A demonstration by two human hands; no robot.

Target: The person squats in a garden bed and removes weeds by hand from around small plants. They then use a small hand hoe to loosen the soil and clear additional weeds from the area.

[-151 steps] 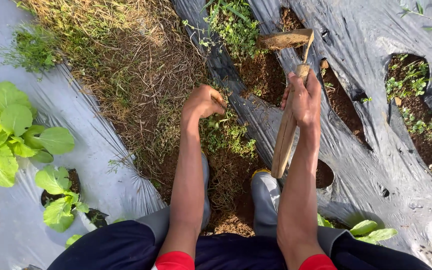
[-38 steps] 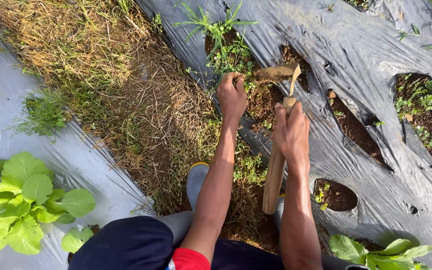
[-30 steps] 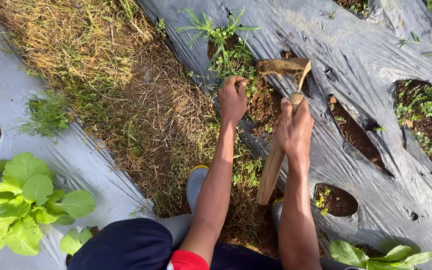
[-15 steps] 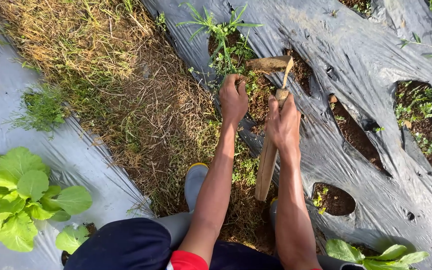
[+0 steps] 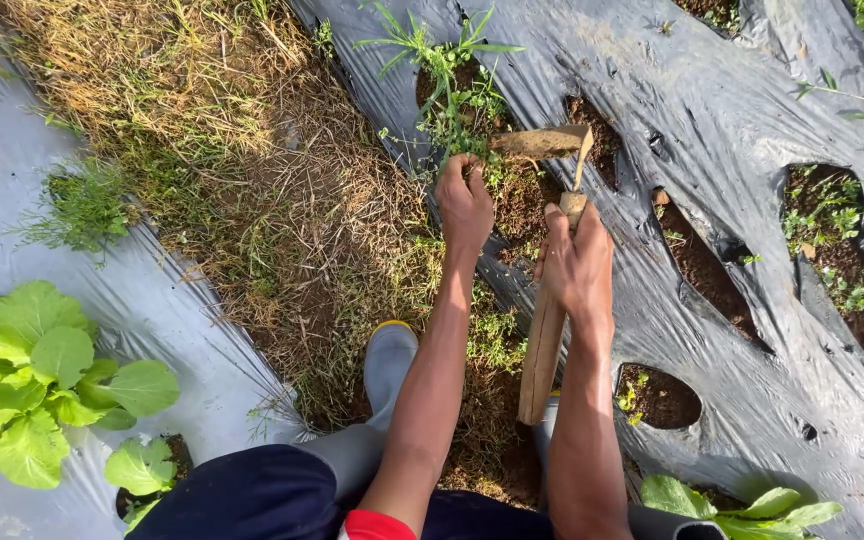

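Up at the torn hole in the plastic mulch (image 5: 712,110), our left hand (image 5: 464,200) grips weeds (image 5: 449,105) (blade just right), while our right hand (image 5: 577,265) clasps the hoe (image 5: 547,320), handle pointing back toward us.

Leafy green plants (image 5: 37,385) grow through silver plastic sheeting (image 5: 167,310) at the lower left of the frame. Dry straw-coloured grass (image 5: 182,90) fills the upper left. Grey rubber boots (image 5: 387,365) stand at the bottom centre. More green leaves (image 5: 742,500) show at the lower right.
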